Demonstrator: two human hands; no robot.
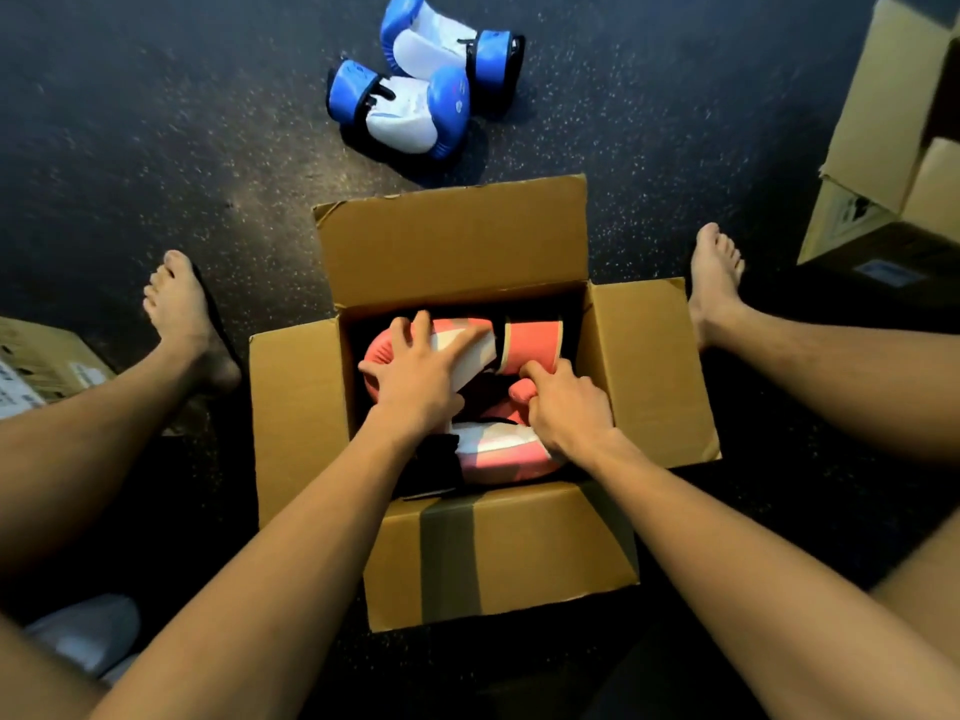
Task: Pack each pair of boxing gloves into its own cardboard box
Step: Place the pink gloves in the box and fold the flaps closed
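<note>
L hand (415, 379) lay flat, fingers apart, on pink gloves (532, 340) in box (649, 366) | R hand (569, 407) curled, grip unclear | risk: gloves spring up, flaps won't shut

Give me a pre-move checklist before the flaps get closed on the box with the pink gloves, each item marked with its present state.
1. Both pink gloves inside the open box: ok, one lies toward the far side, one toward the near side.
2. Gloves sit below the rim: cannot tell, the hands cover them.
3. Left hand out of the box: not ok, it lies spread on the far glove.
4. Right hand out of the box: not ok, its fingers are curled between the gloves.
5. All four flaps free to fold: ok, they stand open with nothing on them.
6. Blue gloves kept apart: ok, on the floor beyond the box.
</note>
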